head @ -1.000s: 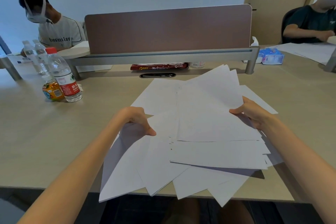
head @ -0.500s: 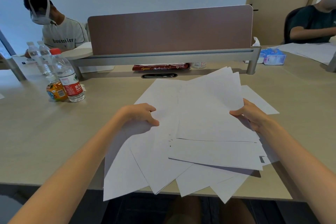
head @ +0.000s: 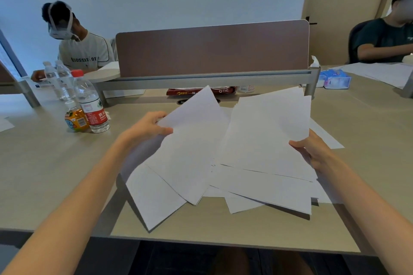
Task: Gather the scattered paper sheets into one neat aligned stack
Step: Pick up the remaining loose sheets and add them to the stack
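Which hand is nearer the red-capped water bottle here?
Left. The left hand grips the papers' left edge, just right of the water bottle. The right hand holds their right edge, across the whole pile from it.

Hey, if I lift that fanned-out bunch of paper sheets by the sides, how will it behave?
The paper sheets will probably flop: thin and unsupported in the middle. They likely slide apart, since they lie fanned and misaligned between the left hand and right hand. Probably light.
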A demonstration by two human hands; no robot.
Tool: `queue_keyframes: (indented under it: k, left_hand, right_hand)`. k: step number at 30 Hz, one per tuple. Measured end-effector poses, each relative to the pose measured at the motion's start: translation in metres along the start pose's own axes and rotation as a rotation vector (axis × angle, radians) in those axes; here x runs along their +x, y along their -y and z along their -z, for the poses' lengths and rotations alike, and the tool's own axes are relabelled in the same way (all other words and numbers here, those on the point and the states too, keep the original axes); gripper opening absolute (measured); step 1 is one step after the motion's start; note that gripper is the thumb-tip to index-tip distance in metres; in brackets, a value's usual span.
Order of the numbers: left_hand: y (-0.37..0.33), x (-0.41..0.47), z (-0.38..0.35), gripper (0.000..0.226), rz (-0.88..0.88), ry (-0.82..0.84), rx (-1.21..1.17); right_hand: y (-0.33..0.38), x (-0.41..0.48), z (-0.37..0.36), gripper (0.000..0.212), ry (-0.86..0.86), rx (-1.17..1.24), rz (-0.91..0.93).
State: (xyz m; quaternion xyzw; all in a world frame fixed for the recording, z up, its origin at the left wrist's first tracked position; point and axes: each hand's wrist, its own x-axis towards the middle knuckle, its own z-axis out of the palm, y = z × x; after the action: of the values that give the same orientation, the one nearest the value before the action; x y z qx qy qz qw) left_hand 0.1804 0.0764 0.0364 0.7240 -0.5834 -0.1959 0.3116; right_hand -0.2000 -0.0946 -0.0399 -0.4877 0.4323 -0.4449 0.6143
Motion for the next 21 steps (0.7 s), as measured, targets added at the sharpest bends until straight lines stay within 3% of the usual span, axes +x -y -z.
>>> queue_keyframes:
  k: [8,14,19,21]
  left_hand:
    - [0.022,0.012,-0.021,0.029,0.197,-0.200,-0.291]
    - [0.031,0.023,-0.030,0.018,0.381,-0.136,-0.504]
    - [0.037,0.030,-0.025,0.003,0.504,-0.049,-0.477]
    - [0.047,0.032,-0.018,0.017,0.512,0.030,-0.418]
  right_hand:
    - [0.000,0.005,0.001,0.061,-0.013,-0.010,-0.021]
    - [0.013,0.011,-0.009,0.059,0.028,0.010,-0.019]
    - [0.028,0.016,-0.048,0.048,0.056,0.116,-0.077]
    - [0.028,0.015,-0.068,0.041,0.120,0.152,-0.118]
